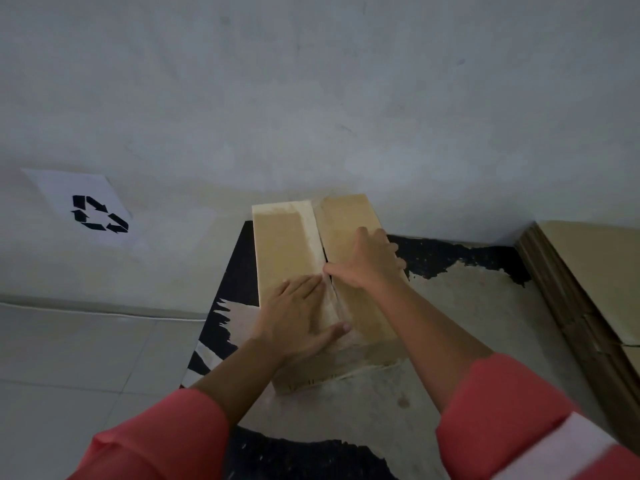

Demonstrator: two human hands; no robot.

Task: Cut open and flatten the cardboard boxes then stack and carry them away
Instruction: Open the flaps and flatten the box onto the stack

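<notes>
A brown cardboard box (294,244) stands on a black floor mat (242,265) whose surface is worn away to pale patches, close against the grey-white wall (311,81). Its two top flaps meet in a seam running away from the person. A narrow dark gap shows along the seam, and a paler strip runs beside it on the left flap.

The left hand (298,313) lies flat on the near part of the box's left flap. Its fingers are straight and together and its thumb stretches out to the seam.

The right hand (367,261) arches over the box's right flap, a little farther along. Its thumb is at the seam edge and its fingers are bent down toward the flap's outer side. Whether the thumb hooks under the flap edge cannot be told.

Both forearms come out of coral-pink sleeves (162,438); the right one carries a pale band.

On the box's near face, low down, are a few small dark marks, too small to read.

On the wall to the left of the box hangs a white paper sheet (65,185). It bears a black recycling symbol (100,213) of three chasing arrows, with no words on it.

Right of the box, well apart from it, a stack of flattened cardboard (588,271) leans by the wall. Left of the box and its mat lies a pale tiled floor (69,358).
</notes>
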